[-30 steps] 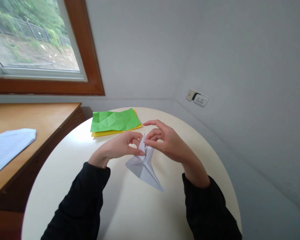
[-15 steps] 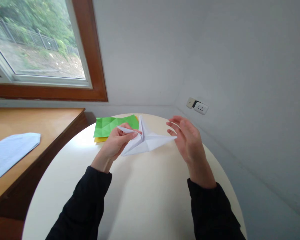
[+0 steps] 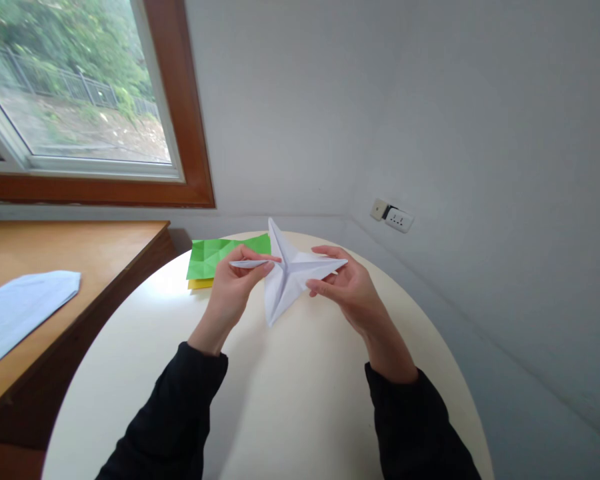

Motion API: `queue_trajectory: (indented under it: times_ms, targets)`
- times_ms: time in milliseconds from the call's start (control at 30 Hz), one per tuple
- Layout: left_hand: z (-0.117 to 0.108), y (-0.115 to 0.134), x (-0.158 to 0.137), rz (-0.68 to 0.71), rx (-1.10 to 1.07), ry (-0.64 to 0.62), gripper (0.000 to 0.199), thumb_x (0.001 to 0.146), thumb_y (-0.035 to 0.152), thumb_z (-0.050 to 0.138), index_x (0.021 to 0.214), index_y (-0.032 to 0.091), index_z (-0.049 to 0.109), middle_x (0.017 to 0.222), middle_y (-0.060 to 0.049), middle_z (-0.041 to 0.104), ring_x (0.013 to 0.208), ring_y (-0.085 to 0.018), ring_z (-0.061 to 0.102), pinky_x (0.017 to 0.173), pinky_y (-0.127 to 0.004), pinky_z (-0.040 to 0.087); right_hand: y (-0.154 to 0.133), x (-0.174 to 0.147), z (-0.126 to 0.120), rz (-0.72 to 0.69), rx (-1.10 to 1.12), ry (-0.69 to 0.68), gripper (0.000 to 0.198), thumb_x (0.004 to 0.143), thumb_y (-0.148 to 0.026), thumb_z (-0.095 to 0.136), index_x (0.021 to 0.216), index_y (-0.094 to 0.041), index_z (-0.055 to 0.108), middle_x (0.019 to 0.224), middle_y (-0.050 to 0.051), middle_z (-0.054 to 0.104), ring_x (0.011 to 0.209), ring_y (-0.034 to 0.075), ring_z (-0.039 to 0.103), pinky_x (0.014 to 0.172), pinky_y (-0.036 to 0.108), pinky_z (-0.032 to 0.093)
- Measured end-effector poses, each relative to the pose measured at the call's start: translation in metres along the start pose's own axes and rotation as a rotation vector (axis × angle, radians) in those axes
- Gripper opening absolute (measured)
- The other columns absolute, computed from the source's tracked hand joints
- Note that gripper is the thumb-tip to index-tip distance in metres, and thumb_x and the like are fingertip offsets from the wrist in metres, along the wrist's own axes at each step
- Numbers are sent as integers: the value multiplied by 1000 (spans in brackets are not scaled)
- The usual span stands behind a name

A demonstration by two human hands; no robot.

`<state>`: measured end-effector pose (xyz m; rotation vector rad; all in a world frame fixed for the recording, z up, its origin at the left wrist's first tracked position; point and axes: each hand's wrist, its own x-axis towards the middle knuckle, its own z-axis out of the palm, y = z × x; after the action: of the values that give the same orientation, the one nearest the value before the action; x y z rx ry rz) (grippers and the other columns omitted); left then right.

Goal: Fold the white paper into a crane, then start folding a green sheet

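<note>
A white folded paper (image 3: 293, 268), star-shaped with several pointed arms and creases meeting in its middle, is held above the table. My left hand (image 3: 237, 280) is closed in a pinch near the centre, with the paper's left arm between thumb and fingers. Around the right-pointing arm curls my right hand (image 3: 347, 283), its thumb at the lower edge and a finger along the upper side; part of its fingers is hidden behind the paper. One point rises away from me and another points toward me.
Creased green paper (image 3: 210, 257) lies over yellow paper (image 3: 200, 284) at the far left of the round white table (image 3: 290, 400). A brown desk (image 3: 105, 240) with a pale blue folded sheet (image 3: 30, 293) stands left. Walls, a window (image 3: 80, 93) and a socket (image 3: 399, 219) are beyond.
My right hand has moved left and closed around the paper's right arm. The paper has turned and opened out, so its centre creases now face me. My left hand keeps its pinch.
</note>
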<state>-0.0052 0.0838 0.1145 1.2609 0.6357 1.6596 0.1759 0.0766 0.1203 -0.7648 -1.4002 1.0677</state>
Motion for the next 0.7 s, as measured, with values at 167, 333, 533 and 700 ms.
queue_trajectory:
  times_ms: [167, 333, 533, 700]
  targets:
    - [3, -1, -2, 19, 52, -43, 18, 65, 19, 76, 66, 17, 58, 73, -2, 71, 74, -15, 66, 72, -28, 50, -1, -1, 3, -29, -63, 35, 34, 57, -27, 80, 86, -18, 66, 73, 0, 65, 61, 11, 58, 56, 25, 51]
    - [6, 1, -3, 22, 146, -86, 18, 61, 20, 78, 71, 16, 63, 76, -3, 70, 72, -15, 64, 68, -28, 51, 2, -1, 5, -108, -98, 86, 22, 60, -26, 79, 78, -18, 69, 75, 2, 68, 69, 14, 63, 65, 27, 52]
    - [7, 5, -4, 49, 283, -108, 18, 59, 22, 78, 71, 16, 66, 71, -2, 67, 65, -15, 61, 60, -27, 50, 2, -2, 6, -251, -299, 77, 8, 68, -23, 74, 74, -20, 71, 75, 3, 68, 69, 14, 61, 62, 27, 48]
    - [5, 6, -5, 69, 381, -89, 12, 61, 21, 76, 64, 17, 65, 68, -1, 67, 65, -13, 59, 60, -25, 47, 3, -3, 6, -366, -405, 50, 3, 71, -23, 72, 74, -22, 71, 75, 2, 61, 73, 14, 57, 58, 25, 43]
